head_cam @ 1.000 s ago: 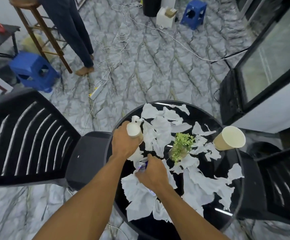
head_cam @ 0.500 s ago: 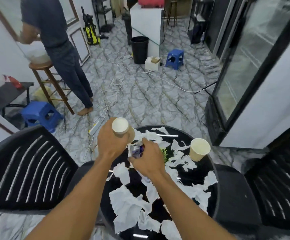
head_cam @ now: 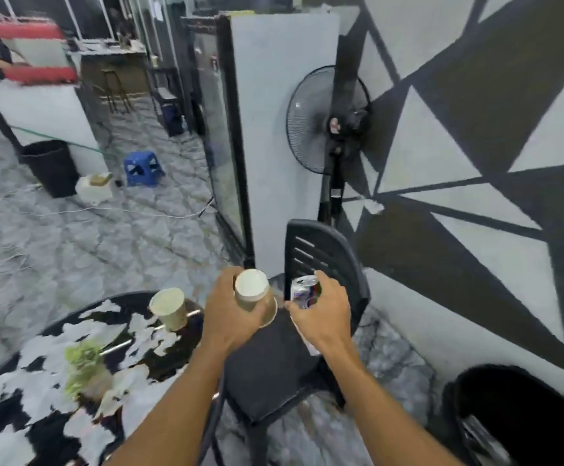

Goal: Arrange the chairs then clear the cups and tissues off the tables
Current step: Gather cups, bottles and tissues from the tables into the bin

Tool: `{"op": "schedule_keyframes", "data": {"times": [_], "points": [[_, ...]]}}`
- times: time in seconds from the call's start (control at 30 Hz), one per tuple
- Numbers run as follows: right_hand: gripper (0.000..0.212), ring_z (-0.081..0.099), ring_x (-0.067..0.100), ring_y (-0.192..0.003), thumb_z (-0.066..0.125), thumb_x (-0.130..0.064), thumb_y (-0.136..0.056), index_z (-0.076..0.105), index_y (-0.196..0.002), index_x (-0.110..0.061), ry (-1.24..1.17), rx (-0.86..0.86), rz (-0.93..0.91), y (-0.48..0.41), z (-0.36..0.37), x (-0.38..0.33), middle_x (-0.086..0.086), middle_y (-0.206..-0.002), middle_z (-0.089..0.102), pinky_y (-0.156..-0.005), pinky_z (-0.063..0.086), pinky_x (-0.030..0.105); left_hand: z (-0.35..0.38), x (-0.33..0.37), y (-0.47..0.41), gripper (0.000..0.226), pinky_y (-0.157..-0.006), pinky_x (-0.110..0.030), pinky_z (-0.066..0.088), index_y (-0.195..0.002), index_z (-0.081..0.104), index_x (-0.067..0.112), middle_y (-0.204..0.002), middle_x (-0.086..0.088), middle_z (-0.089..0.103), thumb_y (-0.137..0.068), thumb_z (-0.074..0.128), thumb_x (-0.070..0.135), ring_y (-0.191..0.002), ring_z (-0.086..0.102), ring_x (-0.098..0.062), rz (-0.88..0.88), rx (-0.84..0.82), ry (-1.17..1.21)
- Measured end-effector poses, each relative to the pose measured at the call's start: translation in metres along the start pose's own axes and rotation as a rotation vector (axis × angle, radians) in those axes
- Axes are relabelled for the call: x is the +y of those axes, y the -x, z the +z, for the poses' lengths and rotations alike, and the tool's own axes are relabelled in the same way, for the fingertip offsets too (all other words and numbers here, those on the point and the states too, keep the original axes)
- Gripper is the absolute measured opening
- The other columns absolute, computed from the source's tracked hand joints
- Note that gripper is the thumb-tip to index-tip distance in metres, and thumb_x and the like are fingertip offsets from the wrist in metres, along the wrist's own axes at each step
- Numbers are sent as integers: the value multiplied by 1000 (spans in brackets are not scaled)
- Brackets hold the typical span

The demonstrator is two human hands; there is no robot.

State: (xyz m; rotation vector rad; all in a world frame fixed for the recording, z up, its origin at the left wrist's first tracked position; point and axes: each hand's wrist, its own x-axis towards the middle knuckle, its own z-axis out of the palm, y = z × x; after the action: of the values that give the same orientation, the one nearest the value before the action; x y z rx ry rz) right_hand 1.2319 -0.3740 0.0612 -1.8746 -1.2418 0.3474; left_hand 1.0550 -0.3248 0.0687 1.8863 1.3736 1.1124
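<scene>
Hands full: left hand [head_cam: 228,314] grips a tipped paper cup [head_cam: 253,292], right hand [head_cam: 326,314] a drink can [head_cam: 302,290]; dregs could drip onto the black chair [head_cam: 274,368] at six o'clock.

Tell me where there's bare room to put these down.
Bare: the chair seat under the left hand with its paper cup and the right hand with the can. On the table, only a dark strip between the standing cup and the right rim is free; tissues crowd the rest, thickest around the plant.
</scene>
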Motion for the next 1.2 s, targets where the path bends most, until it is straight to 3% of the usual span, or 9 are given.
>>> {"op": "schedule_keyframes", "data": {"times": [0.17,0.33,0.53,0.67,1.0,1.2], "points": [[41,55,13,-89,75,-46,-58,57,-93,-31,26,189,228,12,-103,101,-13,-90,59,-75,50,32,134,59,21,57,-89,-34,52,-120,50,37,-114,15,59,-71,78,51,-102,58,-9,144,-293,38],[57,57,17,-93,64,-58,-59,61,-107,-26,113,310,417,33,-165,183,-9,-97,61,-81,52,35,227,108,42,53,-87,-27,48,-118,49,41,-111,18,59,-75,76,54,-100,58,-7,224,-519,83],[69,57,20,-101,74,-54,-60,59,-121,-24,241,405,639,45,-224,270,-7,-103,61,-88,50,32,329,128,50,55,-84,-38,53,-111,43,42,-105,18,60,-68,78,46,-98,59,-12,232,-745,92],[89,52,21,-119,83,-50,-64,50,-140,-19,211,452,804,49,-251,301,-2,-123,58,-100,47,34,385,144,52,58,-85,-35,52,-112,45,42,-107,13,63,-67,81,37,-99,60,-16,218,-853,93],[82,56,22,-111,84,-42,-62,53,-134,-17,164,559,1027,61,-288,362,1,-115,59,-94,50,34,486,181,68,63,-90,-42,53,-118,44,46,-114,15,61,-66,79,42,-104,59,-17,230,-1050,34],[83,54,22,-115,82,-42,-67,50,-139,-16,140,534,1105,58,-321,417,3,-121,58,-96,48,33,550,203,92,68,-92,-44,54,-126,42,45,-121,9,60,-70,81,38,-108,58,-20,236,-1137,-51]]}}
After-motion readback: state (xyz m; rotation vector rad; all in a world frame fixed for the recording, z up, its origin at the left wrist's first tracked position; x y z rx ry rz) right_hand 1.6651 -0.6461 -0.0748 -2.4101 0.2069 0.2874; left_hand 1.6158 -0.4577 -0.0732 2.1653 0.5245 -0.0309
